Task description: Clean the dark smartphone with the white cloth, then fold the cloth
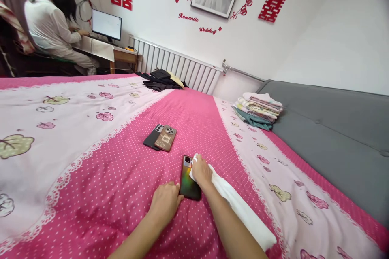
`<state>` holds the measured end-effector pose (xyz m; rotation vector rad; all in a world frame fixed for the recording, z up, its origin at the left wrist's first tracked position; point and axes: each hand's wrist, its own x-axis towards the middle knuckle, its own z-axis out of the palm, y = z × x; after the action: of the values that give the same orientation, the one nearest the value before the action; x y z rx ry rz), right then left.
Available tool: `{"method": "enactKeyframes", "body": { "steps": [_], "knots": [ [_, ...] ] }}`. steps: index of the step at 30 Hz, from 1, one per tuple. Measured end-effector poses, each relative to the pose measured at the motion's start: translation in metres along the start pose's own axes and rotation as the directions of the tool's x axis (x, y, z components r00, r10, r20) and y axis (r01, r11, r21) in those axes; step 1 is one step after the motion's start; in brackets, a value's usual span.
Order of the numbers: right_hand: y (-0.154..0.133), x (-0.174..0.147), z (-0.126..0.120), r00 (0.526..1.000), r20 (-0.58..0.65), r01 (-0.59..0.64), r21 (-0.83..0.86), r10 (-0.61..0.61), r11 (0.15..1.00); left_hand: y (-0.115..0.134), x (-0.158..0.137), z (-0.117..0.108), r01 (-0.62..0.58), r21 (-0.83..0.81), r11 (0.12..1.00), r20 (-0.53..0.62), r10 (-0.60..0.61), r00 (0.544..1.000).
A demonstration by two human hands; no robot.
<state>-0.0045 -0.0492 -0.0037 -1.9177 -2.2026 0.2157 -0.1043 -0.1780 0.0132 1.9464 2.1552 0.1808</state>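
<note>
A phone with a dark back, shimmering green and orange, lies back up on the pink bedspread. My left hand is closed at its lower left edge, the fingertips gripping the side. Bunched in my closed right hand is a white cloth, pressed against the phone's upper right part near the camera block. The rest of the cloth trails to the right, partly behind my forearm. Beyond my hands a brown patterned phone overlaps a black phone, both with their cameras showing.
Dark clothes lie at the bed's far edge by a white radiator. Folded clothes are stacked against the grey headboard. At the back left, a person sits at a desk with a monitor.
</note>
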Motion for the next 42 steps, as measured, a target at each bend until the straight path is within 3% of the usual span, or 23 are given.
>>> {"method": "enactKeyframes", "body": {
  "steps": [14,24,35,42],
  "knots": [
    [-0.006,0.026,0.005,0.985,-0.02,0.169,-0.072,-0.17,0.983,0.003,0.002,-0.002,0.026,-0.015,1.0,0.053,-0.025,0.998],
    [-0.038,0.014,0.008,0.911,0.01,0.413,-0.035,-0.413,0.91,0.002,0.002,-0.001,0.029,-0.016,0.999,0.059,-0.028,0.998],
    [-0.04,-0.025,0.008,0.893,-0.052,0.448,0.036,-0.446,0.893,0.003,0.0,-0.006,0.021,-0.042,0.999,0.065,-0.018,0.998],
    [-0.028,-0.054,-0.001,0.908,-0.019,0.418,0.101,-0.418,0.903,0.003,-0.003,0.0,0.03,-0.002,1.0,0.023,-0.03,0.999]
  ]
}}
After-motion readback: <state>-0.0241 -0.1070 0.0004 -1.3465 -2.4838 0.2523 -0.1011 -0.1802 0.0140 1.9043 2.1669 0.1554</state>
